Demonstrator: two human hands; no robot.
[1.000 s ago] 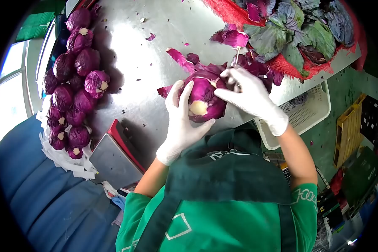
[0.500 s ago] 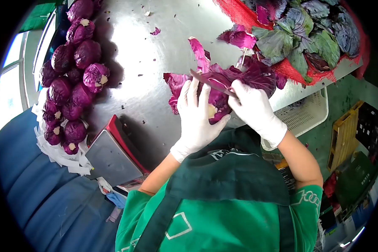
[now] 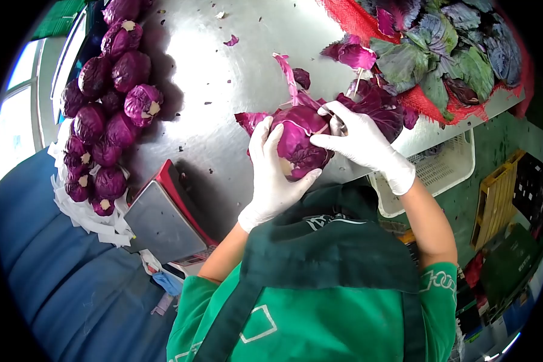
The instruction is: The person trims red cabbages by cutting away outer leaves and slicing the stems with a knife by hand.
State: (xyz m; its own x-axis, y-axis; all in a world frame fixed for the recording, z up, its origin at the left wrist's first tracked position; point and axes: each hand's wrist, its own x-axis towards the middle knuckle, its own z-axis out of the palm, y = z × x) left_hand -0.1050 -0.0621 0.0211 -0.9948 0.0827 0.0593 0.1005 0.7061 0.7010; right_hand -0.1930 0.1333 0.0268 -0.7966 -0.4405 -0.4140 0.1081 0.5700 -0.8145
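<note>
My left hand [image 3: 276, 175], in a white glove, wraps round the near left side of a red cabbage [image 3: 304, 130]. The cabbage's pale cut stem end faces me, and a pale leaf edge runs across its side. On the right of the head, my gloved right hand [image 3: 356, 136] has thumb and forefinger against this leaf edge, its other fingers curled in. What those fingers hold is hidden; the knife seen earlier does not show now. Loose purple leaves [image 3: 374, 111] lie behind and to the right of the cabbage.
Several trimmed red cabbages [image 3: 123, 72] line the metal table's [image 3: 199, 60] left side. A grey-topped device with a red side [image 3: 163, 220] stands near left. A red mesh sack [image 3: 419, 102] with dark leaves lies back right. Below the right edge is a white crate [image 3: 452, 166].
The knife, which lay across the cabbage in my right hand, is out of sight. My right hand has shifted its fingers onto the leaf edge; the cabbage's rounded side is now more exposed.
</note>
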